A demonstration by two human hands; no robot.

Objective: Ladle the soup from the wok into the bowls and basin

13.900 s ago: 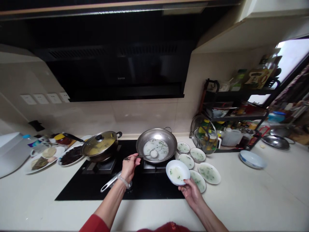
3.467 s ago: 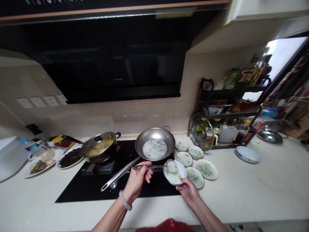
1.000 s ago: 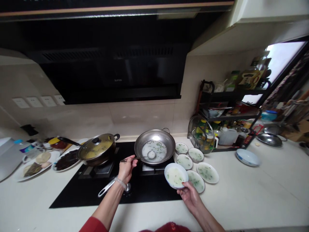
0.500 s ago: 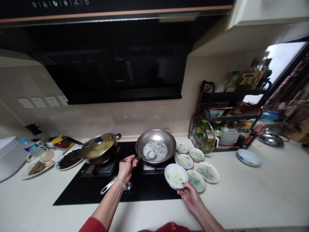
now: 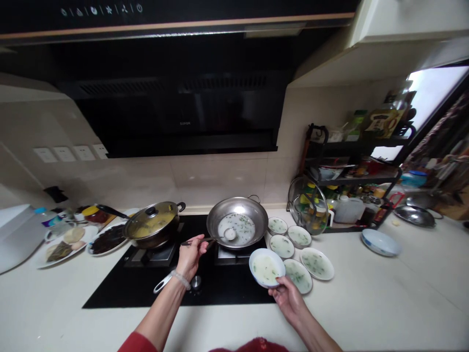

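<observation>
From where I stood, the person's left forearm slanted up toward one o'clock, a bracelet [image 5: 181, 279] at the wrist, with the wok handle [image 5: 161, 284] passing beneath. That left hand [image 5: 190, 256] sat at the wok's eight o'clock, fingers closed around the ladle [image 5: 230, 234], whose cup lay in the milky, green-flecked soup inside the wok [image 5: 224, 208].

The right forearm pointed toward ten o'clock. Its hand [image 5: 287, 296] had a firm pinch on a pale bowl [image 5: 266, 252] at the bowl's five o'clock, thumb at the rim and fingers curled beneath. The bowl, with soup in it, was held at the wok's five o'clock, near five filled bowls [image 5: 330, 266] clustered from three to four. A lidded pan [image 5: 154, 222] stood at nine.
</observation>
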